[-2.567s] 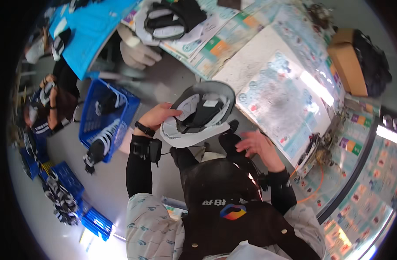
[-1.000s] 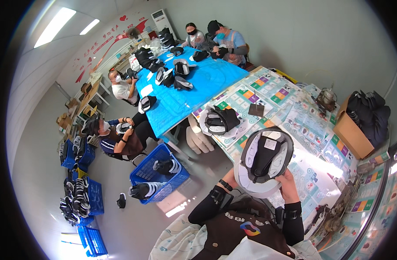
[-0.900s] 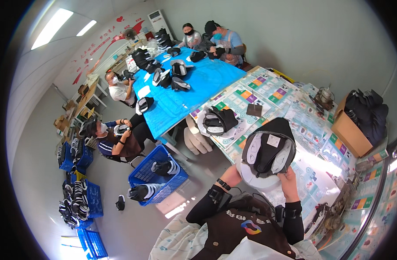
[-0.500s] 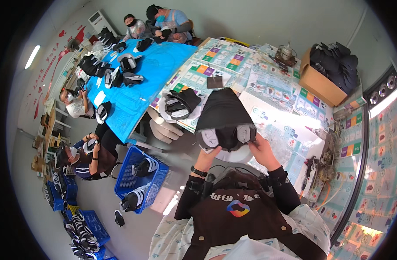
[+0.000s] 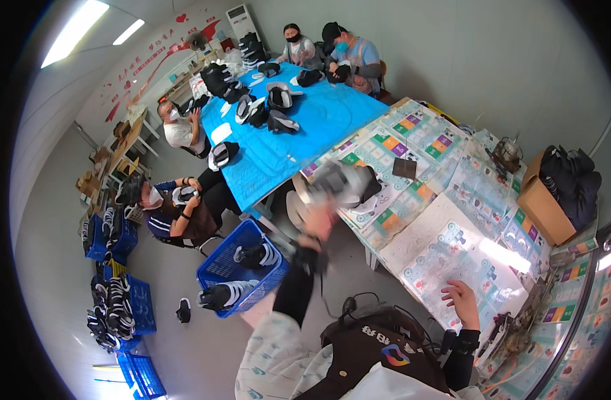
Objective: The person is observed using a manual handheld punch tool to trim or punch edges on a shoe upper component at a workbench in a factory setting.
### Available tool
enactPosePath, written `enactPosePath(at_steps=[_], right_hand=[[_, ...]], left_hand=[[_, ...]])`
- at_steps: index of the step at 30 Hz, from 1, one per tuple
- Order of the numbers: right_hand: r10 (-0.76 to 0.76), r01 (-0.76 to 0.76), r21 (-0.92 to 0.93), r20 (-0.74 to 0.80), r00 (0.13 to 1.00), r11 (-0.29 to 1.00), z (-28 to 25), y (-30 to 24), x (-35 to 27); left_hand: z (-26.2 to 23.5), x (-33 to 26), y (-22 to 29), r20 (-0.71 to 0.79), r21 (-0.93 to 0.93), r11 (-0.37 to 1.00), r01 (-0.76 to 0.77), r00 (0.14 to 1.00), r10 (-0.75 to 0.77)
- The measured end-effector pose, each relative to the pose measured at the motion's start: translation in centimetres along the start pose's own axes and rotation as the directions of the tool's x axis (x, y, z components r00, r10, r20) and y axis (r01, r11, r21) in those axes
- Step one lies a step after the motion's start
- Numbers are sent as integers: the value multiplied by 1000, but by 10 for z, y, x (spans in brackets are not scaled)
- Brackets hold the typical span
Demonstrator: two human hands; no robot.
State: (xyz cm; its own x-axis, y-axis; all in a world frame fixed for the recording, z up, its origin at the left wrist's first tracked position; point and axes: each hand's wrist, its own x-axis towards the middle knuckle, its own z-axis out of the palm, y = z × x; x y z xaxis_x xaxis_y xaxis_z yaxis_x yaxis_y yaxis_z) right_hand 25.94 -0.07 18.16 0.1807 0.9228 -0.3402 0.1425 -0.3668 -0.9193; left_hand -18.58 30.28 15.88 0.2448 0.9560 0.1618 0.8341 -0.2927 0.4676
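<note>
Left hand (image 5: 321, 223) now reaches toward helmet (image 5: 342, 183); right hand (image 5: 462, 300) released.

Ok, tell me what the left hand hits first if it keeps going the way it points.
Probably the helmets at the table edge: the left hand reaches up toward them and already looks at or on them. Motion blur hides whether it touches.

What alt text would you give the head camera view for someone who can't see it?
The person's left hand reaches out, blurred, to a black-and-white helmet at the edge of a table covered in printed sheets, while the right hand rests open on that table. Beyond, masked co-workers sit around a blue table with more helmets.
</note>
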Motion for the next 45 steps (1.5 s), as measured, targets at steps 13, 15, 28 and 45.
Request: enactPosePath(at_steps=[13, 15, 28, 45], right_hand=[[1, -1, -20, -22, 1000, 1000, 6, -5, -2], [19, -20, -27, -34, 999, 999, 1, -5, 2], [-34, 34, -9, 29, 999, 999, -1, -12, 34], [-104, -28, -254, -491, 865, 967, -63, -63, -64]], left_hand=[[85, 18, 53, 679, -576, 813, -82, 506, 532], [136, -28, 67, 806, -475, 876, 89, 443, 392], [171, -99, 55, 880, -429, 803, 414, 393, 267], [175, 117, -127, 261, -245, 930, 276, 942, -211]])
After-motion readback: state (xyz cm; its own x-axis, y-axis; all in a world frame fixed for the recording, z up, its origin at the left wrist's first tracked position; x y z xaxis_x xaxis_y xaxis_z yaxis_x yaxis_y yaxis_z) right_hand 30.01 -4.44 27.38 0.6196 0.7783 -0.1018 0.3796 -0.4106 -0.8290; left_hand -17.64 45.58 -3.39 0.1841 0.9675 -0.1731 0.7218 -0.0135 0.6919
